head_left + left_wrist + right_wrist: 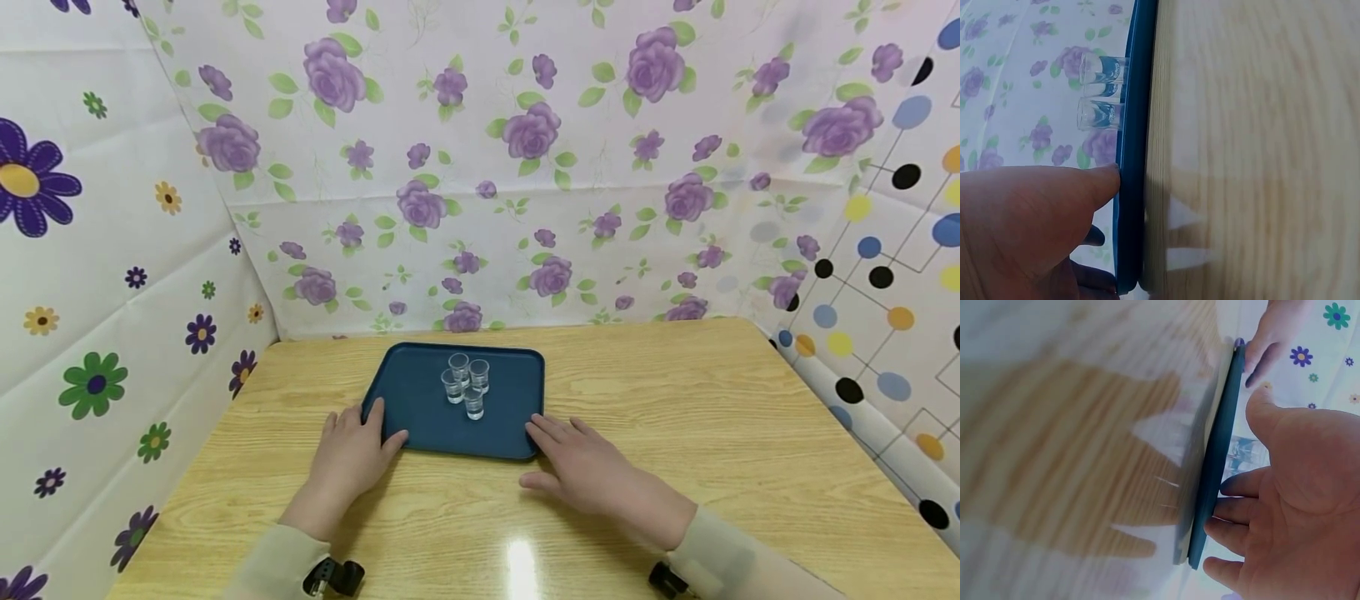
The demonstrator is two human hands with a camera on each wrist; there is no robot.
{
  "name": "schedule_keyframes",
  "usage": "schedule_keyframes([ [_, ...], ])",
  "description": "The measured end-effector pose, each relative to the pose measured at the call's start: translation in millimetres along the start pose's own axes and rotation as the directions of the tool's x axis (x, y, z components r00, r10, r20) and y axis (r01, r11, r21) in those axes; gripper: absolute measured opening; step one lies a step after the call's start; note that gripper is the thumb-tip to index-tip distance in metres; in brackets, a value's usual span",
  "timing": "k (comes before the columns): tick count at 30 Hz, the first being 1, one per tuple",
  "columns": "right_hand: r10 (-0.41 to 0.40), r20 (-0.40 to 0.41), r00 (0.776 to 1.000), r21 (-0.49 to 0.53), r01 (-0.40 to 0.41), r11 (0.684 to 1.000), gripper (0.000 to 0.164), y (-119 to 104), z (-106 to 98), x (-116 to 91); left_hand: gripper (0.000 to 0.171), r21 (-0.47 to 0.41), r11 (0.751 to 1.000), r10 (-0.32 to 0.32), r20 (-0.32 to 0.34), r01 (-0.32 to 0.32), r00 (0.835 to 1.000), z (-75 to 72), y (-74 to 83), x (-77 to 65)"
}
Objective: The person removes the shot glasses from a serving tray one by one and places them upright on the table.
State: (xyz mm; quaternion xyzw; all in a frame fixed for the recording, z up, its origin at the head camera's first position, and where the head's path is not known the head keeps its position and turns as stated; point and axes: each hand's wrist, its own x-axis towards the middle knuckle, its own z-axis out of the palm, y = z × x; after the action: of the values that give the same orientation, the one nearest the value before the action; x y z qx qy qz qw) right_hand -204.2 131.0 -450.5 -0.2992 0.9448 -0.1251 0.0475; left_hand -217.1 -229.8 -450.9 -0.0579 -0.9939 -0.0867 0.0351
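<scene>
A dark blue rectangular tray (420,408) with a raised rim lies on the wooden table. Several small clear shot glasses (474,404) stand upright in a cluster on it, right of its middle. My left hand (351,454) holds the tray's near left corner, thumb on the front rim and fingers at the left side. In the left wrist view the thumb (1100,184) touches the rim; the other fingers are partly hidden behind it. My right hand (581,467) touches the near right corner with extended fingers, its thumb apart from the tray.
The light wooden table (660,392) extends around the tray, with more room to the right. A flowered cloth wall (480,167) rises behind the table's far edge. Other patterned cloths hang at left (97,292) and right (862,292).
</scene>
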Motion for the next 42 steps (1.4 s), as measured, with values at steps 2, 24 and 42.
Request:
schedule_keyframes([
  [2,0.017,0.008,1.0,0.002,-0.017,1.0,0.081,1.7,-1.1,-1.1,0.077,0.0,1.0,0.004,-0.011,-0.004,1.0,0.7,2.6,-0.7],
  [24,0.068,0.0,0.998,0.02,-0.068,0.997,0.081,27.4,-8.9,-11.5,0.079,0.044,0.998,0.042,-0.027,-0.041,0.999,5.3,30.6,-5.3],
  [42,0.101,-0.013,0.995,0.031,-0.101,0.994,0.082,43.2,-12.9,-23.0,0.079,0.034,0.996,0.08,-0.014,-0.079,0.997,9.3,46.5,-6.2],
])
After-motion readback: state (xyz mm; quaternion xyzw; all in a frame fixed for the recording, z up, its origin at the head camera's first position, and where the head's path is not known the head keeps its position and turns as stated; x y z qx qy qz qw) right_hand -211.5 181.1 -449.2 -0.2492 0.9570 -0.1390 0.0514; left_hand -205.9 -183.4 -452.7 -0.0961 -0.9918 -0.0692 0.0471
